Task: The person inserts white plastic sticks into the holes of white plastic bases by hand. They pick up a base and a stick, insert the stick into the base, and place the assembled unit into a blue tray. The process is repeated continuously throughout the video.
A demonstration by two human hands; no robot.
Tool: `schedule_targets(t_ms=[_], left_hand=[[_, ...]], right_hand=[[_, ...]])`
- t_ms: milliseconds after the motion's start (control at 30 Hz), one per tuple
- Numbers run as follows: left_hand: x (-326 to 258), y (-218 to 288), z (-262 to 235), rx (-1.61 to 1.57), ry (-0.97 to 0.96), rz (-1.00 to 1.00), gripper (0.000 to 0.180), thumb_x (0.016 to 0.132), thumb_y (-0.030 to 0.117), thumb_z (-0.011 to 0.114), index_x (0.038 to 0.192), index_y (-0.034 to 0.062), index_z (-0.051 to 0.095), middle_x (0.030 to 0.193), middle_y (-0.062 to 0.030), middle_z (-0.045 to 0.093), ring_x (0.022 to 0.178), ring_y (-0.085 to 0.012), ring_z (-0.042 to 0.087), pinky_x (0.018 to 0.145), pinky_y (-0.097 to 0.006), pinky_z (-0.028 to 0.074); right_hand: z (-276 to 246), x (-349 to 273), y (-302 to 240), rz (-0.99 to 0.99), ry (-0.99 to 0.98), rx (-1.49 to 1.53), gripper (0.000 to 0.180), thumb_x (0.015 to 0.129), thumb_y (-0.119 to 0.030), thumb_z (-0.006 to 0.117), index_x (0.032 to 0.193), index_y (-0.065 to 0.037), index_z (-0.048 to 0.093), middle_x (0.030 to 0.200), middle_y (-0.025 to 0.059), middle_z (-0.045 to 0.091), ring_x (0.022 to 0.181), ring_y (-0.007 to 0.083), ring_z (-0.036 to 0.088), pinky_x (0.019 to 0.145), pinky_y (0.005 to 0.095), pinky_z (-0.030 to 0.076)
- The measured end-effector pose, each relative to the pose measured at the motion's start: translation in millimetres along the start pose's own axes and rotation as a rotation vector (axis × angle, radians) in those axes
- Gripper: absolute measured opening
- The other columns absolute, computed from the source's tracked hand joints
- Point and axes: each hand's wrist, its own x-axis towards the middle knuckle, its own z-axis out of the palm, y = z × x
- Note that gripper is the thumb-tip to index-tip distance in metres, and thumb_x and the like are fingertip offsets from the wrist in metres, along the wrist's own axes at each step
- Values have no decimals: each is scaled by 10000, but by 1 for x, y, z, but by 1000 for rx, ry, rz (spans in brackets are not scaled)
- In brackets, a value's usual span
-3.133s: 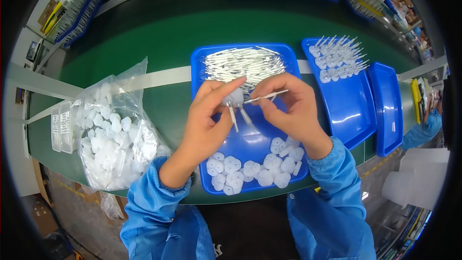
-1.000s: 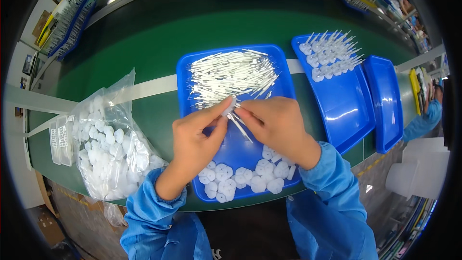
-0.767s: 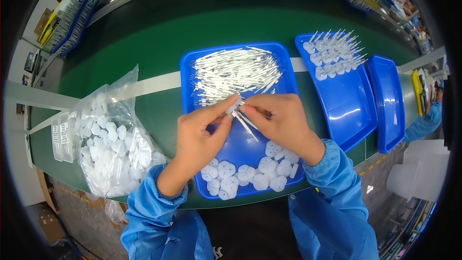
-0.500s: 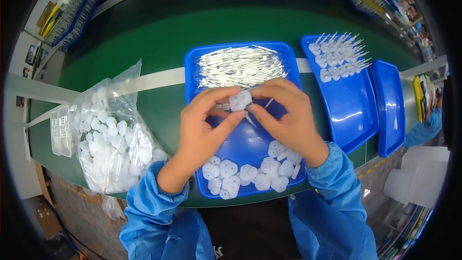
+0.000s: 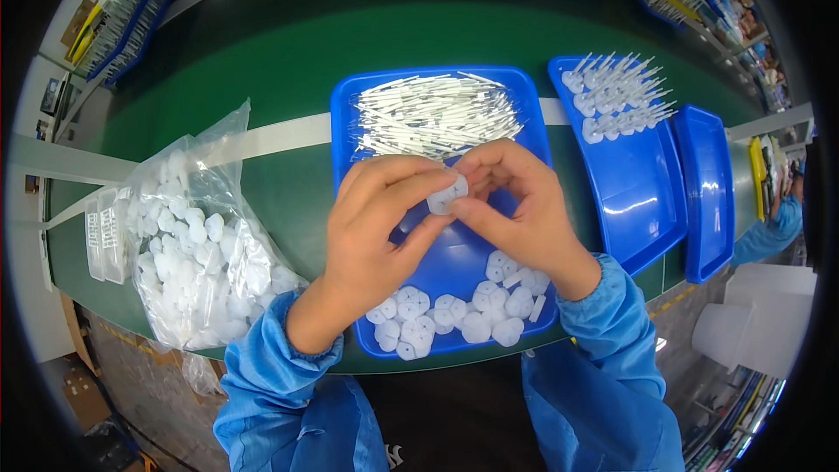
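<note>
Over the middle of a blue tray, my left hand and my right hand meet, pinching one small white plastic cap between their fingertips. Whether a stick is in it is hidden by my fingers. A heap of thin white sticks lies at the tray's far end. Several loose white caps lie at its near end, just below my wrists.
A clear plastic bag of white caps lies on the green belt to the left. To the right, a second blue tray holds several finished cap-and-stick pieces, with another blue tray beside it. A person's blue sleeve shows at far right.
My hands earlier held a white stick and a cap apart over the tray. They have since closed together, and now only the cap shows between the fingertips.
</note>
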Motion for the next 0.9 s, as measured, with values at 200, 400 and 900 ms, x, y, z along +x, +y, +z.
schedule_targets(t_ms=[200, 400, 900], left_hand=[[2, 0, -1, 21, 17, 41, 448, 747, -2, 911, 1175, 76, 806, 1171, -70, 772, 1063, -287, 719, 906, -396, 571], [0, -3, -1, 51, -16, 82, 460, 740, 14, 910, 1183, 64, 799, 1186, -87, 773, 1105, -309, 715, 941, -416, 565], [-14, 4, -7, 135, -411, -112, 596, 839, -98, 682, 1393, 115, 741, 1071, -99, 777, 885, -288, 719, 772, -359, 595]], right_hand=[[-1, -2, 2, 35, -19, 215, 295, 970, -30, 803, 1226, -18, 656, 1096, 66, 754, 1009, 117, 748, 895, 283, 601], [-1, -1, -8, -78, 5, -127, 185, 981, -3, 786, 1144, -9, 696, 1015, 51, 777, 949, 125, 770, 840, 288, 625], [-30, -27, 0, -326, -159, -826, 240, 752, -102, 888, 975, -104, 799, 1182, 69, 745, 1060, 303, 715, 940, 418, 561]])
